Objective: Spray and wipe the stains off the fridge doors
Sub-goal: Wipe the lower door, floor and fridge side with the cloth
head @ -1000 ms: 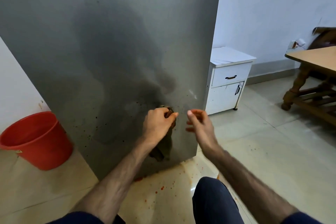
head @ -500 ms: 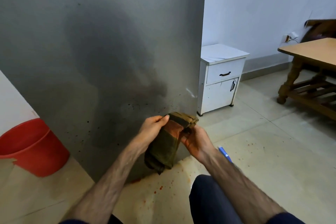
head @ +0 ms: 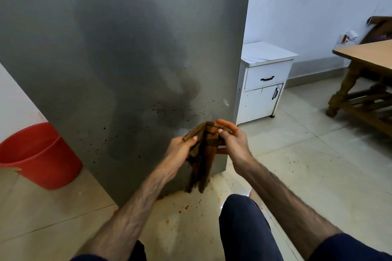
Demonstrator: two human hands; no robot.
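Head view: both hands held the stained cloth (head: 201, 154) just off the fridge door (head: 127, 59); left hand (head: 180, 148) fingers pinched its top edge, right hand (head: 232, 144) gripped loosely. Looked like refolding; next wipe needs clean face on lower splatter. Red bucket (head: 38, 154) contents hidden.

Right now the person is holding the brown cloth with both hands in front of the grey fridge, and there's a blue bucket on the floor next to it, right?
Not quite: the bucket is red, not blue, as the head view shows. The rest holds: the left hand and right hand both hold the brown cloth in front of the grey fridge.
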